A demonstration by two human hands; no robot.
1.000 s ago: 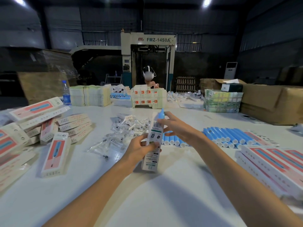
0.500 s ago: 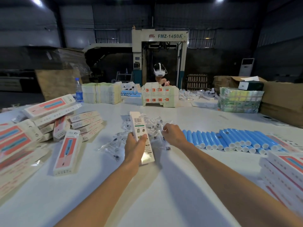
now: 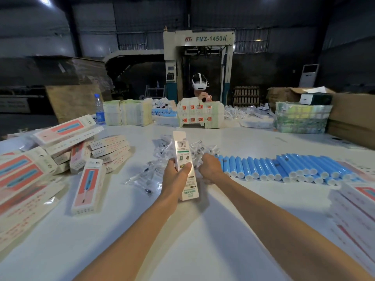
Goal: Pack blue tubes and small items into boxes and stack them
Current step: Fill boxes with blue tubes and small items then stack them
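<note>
One box (image 3: 183, 159), top flap open and far end raised above the table (image 3: 205, 224), is gripped by the left hand (image 3: 175, 175), likely ready for a small item from the packet pile (image 3: 146, 176), where the right hand (image 3: 209, 168) reaches, its grip hidden, just beside the blue tubes (image 3: 284, 168).

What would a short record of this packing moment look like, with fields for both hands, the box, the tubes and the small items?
left hand: left hand grips the box, thumb on its front
box: held above the table, top flap open
right hand: right hand is at the small bags; whether its fingers hold one is hidden
blue tubes: blue tubes lie in a row to the right
packed boxes: packed boxes are piled at the left
</note>
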